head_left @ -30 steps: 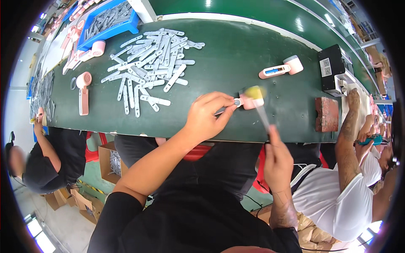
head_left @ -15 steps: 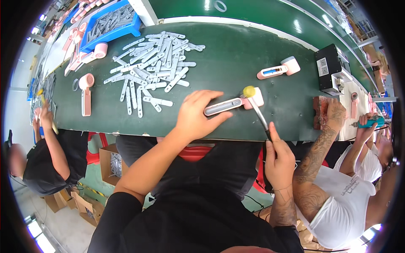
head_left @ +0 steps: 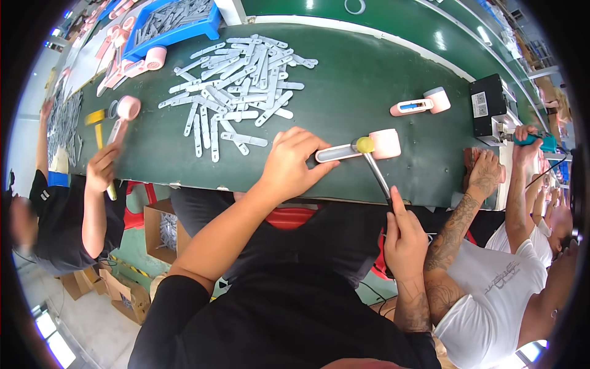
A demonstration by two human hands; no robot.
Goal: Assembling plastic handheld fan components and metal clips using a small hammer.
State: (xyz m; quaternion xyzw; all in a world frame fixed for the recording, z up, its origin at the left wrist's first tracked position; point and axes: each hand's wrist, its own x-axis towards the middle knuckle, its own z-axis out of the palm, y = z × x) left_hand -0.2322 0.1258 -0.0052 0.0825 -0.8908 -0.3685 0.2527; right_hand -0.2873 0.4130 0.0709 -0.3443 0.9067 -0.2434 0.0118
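My left hand [head_left: 294, 161] pinches the handle end of a pink handheld device housing [head_left: 386, 144], which lies on the green bench with its wide head to the right. A grey strip [head_left: 342, 152] sits along the handle's face. In my right hand [head_left: 405, 243] is a hammer [head_left: 380, 175] with a metal shaft, its yellow head over the strip's end near the housing's head. Whether the hammer touches the strip, I cannot tell. Beyond my left hand spreads a heap of loose grey strips [head_left: 236, 92].
Another pink housing [head_left: 415, 106] with its handle uncovered lies at the right, near a black box [head_left: 490, 107]. A blue bin [head_left: 175, 27] of strips stands far left. At the left, a co-worker's hand [head_left: 102, 166] holds a yellow mallet; co-workers' arms reach in at the right.
The housing appears farther right, and the hammer head has shifted along it from the wide head toward the strip's end. The co-worker at the left has brought the mallet over the bench.
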